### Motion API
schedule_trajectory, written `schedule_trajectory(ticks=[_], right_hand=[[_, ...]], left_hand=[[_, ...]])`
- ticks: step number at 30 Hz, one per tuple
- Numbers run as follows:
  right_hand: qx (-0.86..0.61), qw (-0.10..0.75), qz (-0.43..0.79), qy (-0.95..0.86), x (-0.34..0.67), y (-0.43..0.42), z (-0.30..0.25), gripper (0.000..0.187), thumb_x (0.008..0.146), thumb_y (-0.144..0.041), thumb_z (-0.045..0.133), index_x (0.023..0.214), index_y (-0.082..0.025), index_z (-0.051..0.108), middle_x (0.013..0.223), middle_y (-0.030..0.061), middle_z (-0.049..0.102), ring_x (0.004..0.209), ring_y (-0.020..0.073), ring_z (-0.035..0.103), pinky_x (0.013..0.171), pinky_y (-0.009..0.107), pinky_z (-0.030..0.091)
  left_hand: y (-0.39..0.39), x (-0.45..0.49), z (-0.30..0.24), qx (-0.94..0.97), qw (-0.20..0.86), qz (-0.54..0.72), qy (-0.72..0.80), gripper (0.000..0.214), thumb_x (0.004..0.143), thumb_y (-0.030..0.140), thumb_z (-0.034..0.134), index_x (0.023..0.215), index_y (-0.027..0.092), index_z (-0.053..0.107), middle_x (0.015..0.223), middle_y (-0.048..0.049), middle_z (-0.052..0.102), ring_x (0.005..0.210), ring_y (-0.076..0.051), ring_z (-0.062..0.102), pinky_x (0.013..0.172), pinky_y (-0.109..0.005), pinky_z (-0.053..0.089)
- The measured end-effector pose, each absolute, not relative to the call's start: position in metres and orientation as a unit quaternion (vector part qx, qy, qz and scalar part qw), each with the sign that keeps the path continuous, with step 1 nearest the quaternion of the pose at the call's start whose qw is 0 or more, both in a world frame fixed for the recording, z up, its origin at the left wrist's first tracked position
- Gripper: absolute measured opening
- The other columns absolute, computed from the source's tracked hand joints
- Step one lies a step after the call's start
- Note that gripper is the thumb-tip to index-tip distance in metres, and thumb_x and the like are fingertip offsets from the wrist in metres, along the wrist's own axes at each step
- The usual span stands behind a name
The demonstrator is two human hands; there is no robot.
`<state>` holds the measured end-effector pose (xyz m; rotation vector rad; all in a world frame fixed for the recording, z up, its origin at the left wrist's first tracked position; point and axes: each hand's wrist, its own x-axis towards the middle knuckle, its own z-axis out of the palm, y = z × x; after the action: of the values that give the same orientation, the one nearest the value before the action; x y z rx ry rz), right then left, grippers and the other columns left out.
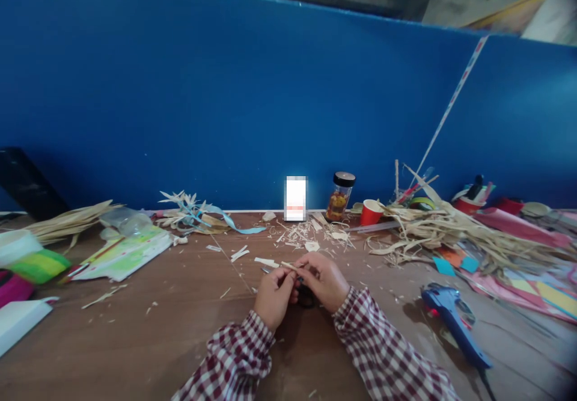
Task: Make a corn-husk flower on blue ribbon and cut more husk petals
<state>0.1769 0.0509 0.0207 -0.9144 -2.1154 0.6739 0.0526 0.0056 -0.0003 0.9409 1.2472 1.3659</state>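
My left hand (274, 296) and my right hand (322, 281) meet low over the brown wooden table (180, 335), both in checked red-and-white sleeves. The fingers of both hands are closed in a pinch on a thin pale straw strip (288, 266) that pokes out to the left between them. A dark object (306, 297), possibly scissors, lies under the hands, mostly hidden. Loose pale strips (265, 261) lie just beyond the fingers.
A blue glue gun (453, 320) lies at the right. Behind it sits a heap of dry straw (451, 226) over coloured paper. A red cup (371, 213) and a black-lidded jar (340, 196) stand by the blue wall. Paper sheets (124, 257) and coloured rolls (38, 266) lie left.
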Motion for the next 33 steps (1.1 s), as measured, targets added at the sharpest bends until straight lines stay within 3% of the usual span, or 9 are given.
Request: schedule_trajectory(ticks=[10, 15, 21, 25, 29, 33], right_hand=[[-0.388, 0.358, 0.185, -0.829, 0.180, 0.057, 0.020, 0.017, 0.082, -0.024, 0.047, 0.079, -0.020, 0.063, 0.076, 0.0010, 0.063, 0.071, 0.0132, 0.057, 0.064, 0.023, 0.042], [-0.471, 0.305, 0.077, -0.824, 0.198, 0.074, 0.016, 0.019, 0.084, -0.024, 0.044, 0.083, -0.021, 0.063, 0.081, 0.0039, 0.064, 0.071, 0.0158, 0.058, 0.061, 0.025, 0.042], [-0.511, 0.312, 0.006, -0.801, 0.210, 0.085, 0.008, 0.020, 0.086, -0.022, 0.040, 0.087, -0.021, 0.060, 0.090, 0.0051, 0.063, 0.078, 0.0167, 0.060, 0.065, 0.025, 0.043], [-0.512, 0.337, -0.013, -0.790, 0.210, 0.088, 0.003, 0.020, 0.086, -0.024, 0.039, 0.088, -0.021, 0.059, 0.089, 0.0051, 0.063, 0.076, 0.0156, 0.060, 0.064, 0.024, 0.044], [-0.513, 0.347, -0.009, -0.785, 0.211, 0.093, -0.003, 0.020, 0.086, -0.024, 0.040, 0.087, -0.021, 0.059, 0.087, 0.0053, 0.062, 0.075, 0.0155, 0.060, 0.063, 0.024, 0.044], [-0.510, 0.345, 0.003, -0.788, 0.212, 0.098, -0.008, 0.019, 0.085, -0.023, 0.041, 0.088, -0.021, 0.060, 0.089, 0.0048, 0.062, 0.075, 0.0154, 0.060, 0.064, 0.024, 0.044]], left_hand=[[0.004, 0.050, 0.004, 0.432, 0.471, 0.558, 0.529, 0.025, 0.069, 0.038, 0.058, 0.066, 0.013, 0.061, 0.052, 0.0020, 0.052, 0.043, -0.008, 0.045, 0.041, -0.018, 0.037], [-0.008, 0.058, 0.015, 0.524, 0.447, 0.540, 0.484, 0.025, 0.075, 0.037, 0.052, 0.075, 0.015, 0.065, 0.060, -0.0017, 0.057, 0.048, -0.010, 0.049, 0.046, -0.020, 0.040], [-0.003, 0.024, 0.032, 0.624, 0.157, 0.483, 0.593, 0.029, 0.082, 0.033, 0.041, 0.086, 0.019, 0.066, 0.078, -0.0063, 0.065, 0.073, -0.018, 0.057, 0.069, -0.027, 0.043], [0.008, -0.035, 0.040, 0.601, -0.012, 0.262, 0.755, 0.033, 0.082, 0.033, 0.036, 0.088, 0.021, 0.067, 0.085, -0.0072, 0.065, 0.078, -0.021, 0.056, 0.070, -0.030, 0.040], [0.018, -0.069, 0.045, 0.599, -0.112, 0.089, 0.788, 0.037, 0.082, 0.029, 0.034, 0.076, 0.021, 0.069, 0.084, -0.0117, 0.065, 0.084, -0.028, 0.054, 0.074, -0.038, 0.035], [0.031, -0.071, 0.043, 0.629, -0.134, 0.043, 0.765, 0.035, 0.080, 0.022, 0.036, 0.080, 0.020, 0.071, 0.090, -0.0139, 0.065, 0.092, -0.030, 0.050, 0.079, -0.042, 0.030]])
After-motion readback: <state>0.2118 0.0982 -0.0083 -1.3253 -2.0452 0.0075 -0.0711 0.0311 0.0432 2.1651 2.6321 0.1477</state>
